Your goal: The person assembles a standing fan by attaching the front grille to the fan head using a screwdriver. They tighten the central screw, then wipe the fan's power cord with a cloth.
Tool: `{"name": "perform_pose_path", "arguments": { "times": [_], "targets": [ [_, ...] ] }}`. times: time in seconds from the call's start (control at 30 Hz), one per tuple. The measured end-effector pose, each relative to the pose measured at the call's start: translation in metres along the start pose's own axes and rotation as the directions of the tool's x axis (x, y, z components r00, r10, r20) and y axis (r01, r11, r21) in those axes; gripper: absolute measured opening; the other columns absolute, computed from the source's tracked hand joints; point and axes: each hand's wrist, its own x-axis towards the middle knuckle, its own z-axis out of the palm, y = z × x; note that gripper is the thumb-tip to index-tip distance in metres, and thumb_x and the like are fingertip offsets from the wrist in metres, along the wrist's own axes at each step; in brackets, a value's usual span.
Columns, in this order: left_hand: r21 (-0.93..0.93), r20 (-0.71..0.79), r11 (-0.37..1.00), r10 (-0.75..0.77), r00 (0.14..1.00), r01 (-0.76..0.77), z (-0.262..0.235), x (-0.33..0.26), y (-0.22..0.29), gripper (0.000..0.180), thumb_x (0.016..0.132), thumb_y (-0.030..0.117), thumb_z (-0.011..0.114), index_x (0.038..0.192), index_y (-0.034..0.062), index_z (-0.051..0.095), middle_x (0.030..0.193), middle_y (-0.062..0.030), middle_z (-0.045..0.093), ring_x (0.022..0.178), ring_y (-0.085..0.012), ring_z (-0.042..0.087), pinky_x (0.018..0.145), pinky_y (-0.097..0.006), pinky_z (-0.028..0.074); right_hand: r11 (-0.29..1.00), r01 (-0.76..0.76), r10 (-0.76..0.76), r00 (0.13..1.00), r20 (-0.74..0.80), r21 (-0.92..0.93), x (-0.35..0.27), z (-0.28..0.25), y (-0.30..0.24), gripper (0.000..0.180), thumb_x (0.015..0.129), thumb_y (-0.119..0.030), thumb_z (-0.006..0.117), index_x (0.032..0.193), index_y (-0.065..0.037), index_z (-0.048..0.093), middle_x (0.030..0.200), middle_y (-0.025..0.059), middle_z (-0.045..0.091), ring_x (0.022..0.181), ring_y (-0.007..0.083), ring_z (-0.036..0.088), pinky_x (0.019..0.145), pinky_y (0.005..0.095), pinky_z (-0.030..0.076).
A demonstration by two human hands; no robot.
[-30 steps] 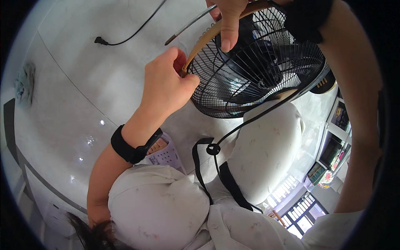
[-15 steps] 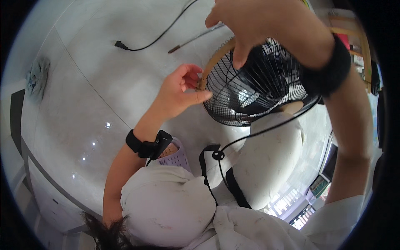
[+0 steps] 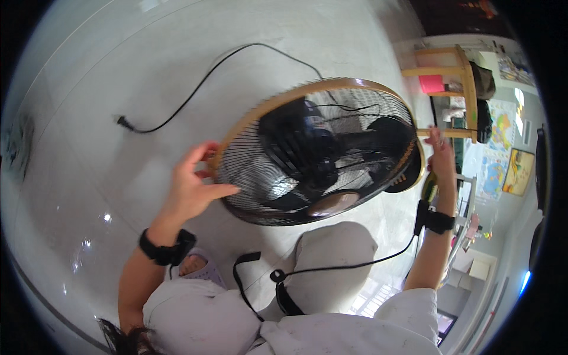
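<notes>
A fan (image 3: 346,155) with black blades, a black wire cage and a gold rim is tilted in front of my knees. My left hand (image 3: 192,184) grips the left edge of its rim, thumb on the cage front and fingers behind. Past the fan's right edge, close to its dark gold-edged part, my right hand (image 3: 441,157) is raised with fingers stretched out, slightly blurred, and holds nothing that I can see. A yellow-green object (image 3: 430,186) shows beside the right wrist, partly hidden.
The black power cord (image 3: 204,80) curves over the pale floor to its plug (image 3: 124,122) on the left. A wooden stand (image 3: 467,89) with a pink box (image 3: 431,83) is at the far right. A black strap and cable (image 3: 349,267) cross my legs.
My right hand has moved from above the fan to its right side. The fan's face now shows more fully. My view has shifted, showing more of the room at right.
</notes>
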Motion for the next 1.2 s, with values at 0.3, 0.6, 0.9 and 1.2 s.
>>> {"name": "perform_pose_path", "arguments": {
  "times": [0.3,0.6,0.9,1.2],
  "targets": [
    [0.075,-0.053,0.997,-0.032,0.998,0.036,-0.071,0.055,0.060,0.083,0.060,0.001,0.073,0.135,-0.0038,0.039,0.118,-0.0049,0.056,0.105,-0.0148,0.055,0.089,-0.029,0.047,0.899,-0.147,-0.171,0.749,0.640,0.412,-0.041,0.045,0.081,0.044,0.097,-0.036,0.047,0.122,0.000,0.052,0.093,0.0036,0.064,0.050,0.0046,0.048,0.044,0.0200,0.042],
    [-0.091,0.187,0.993,-0.058,0.981,0.076,-0.068,0.053,0.041,0.062,0.071,-0.005,0.066,0.129,-0.0035,0.044,0.120,-0.0092,0.056,0.111,-0.0181,0.050,0.100,-0.029,0.034,0.693,0.089,-0.412,0.863,0.291,0.715,-0.007,0.042,0.032,0.052,0.097,-0.039,0.045,0.125,0.005,0.047,0.113,0.0086,0.056,0.051,0.0049,0.043,0.046,0.0191,0.039],
    [-0.069,0.169,0.983,0.179,0.969,-0.170,-0.090,0.040,0.026,0.065,0.075,-0.003,0.065,0.134,-0.0061,0.038,0.129,-0.0112,0.051,0.120,-0.0202,0.046,0.103,-0.031,0.032,0.718,0.505,-0.662,0.709,0.245,0.479,0.018,0.047,-0.065,0.038,0.094,-0.029,0.056,0.114,0.003,0.059,0.084,0.0007,0.065,0.058,0.0020,0.046,0.050,0.0165,0.036],
    [0.076,-0.017,0.997,-0.007,1.000,0.008,-0.081,0.040,0.021,0.095,0.054,0.019,0.070,0.139,0.0000,0.034,0.128,-0.0061,0.052,0.117,-0.0161,0.050,0.096,-0.031,0.041,0.735,0.455,-0.626,0.741,0.243,0.503,0.007,0.046,-0.067,0.029,0.096,-0.022,0.054,0.111,0.002,0.061,0.071,-0.0055,0.054,0.056,0.0007,0.042,0.049,0.0168,0.033]
  ]
}}
